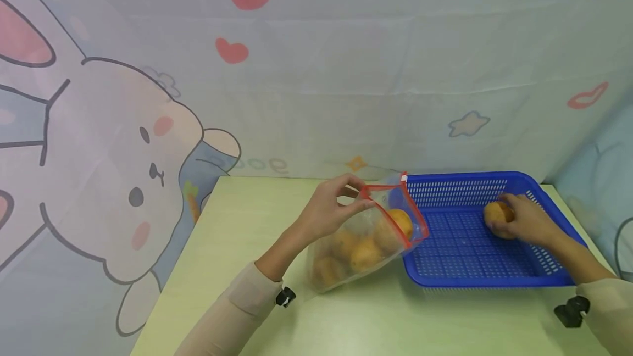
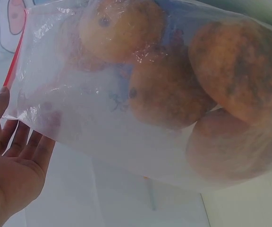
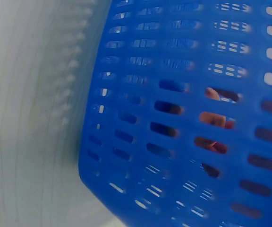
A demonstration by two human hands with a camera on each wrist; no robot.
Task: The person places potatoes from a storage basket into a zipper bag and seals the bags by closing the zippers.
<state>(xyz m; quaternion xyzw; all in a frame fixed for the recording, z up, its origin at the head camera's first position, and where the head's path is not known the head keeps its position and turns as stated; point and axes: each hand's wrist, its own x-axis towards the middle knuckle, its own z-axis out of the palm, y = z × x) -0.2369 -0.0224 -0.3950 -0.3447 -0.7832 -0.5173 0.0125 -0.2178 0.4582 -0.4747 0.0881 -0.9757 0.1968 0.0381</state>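
A clear zip bag [image 1: 363, 235] with a red seal lies tilted on the table, its mouth resting against the blue basket [image 1: 539, 276]. Several oranges [image 1: 365, 253] fill it, seen close in the left wrist view as oranges [image 2: 169, 97] behind plastic [image 2: 79, 123]. My left hand [image 1: 332, 205] pinches the bag's red rim at its upper edge and holds the mouth up. My right hand [image 1: 525, 218] is inside the basket, fingers curled over a single orange [image 1: 496, 214] on the basket floor. The right wrist view shows only the basket wall [image 3: 183, 123] from outside.
The pale green table [image 1: 247, 246] has its left edge near a cartoon rabbit curtain [image 1: 123, 169]. The backdrop cloth hangs right behind the basket. Bare tabletop lies in front of the bag and the basket.
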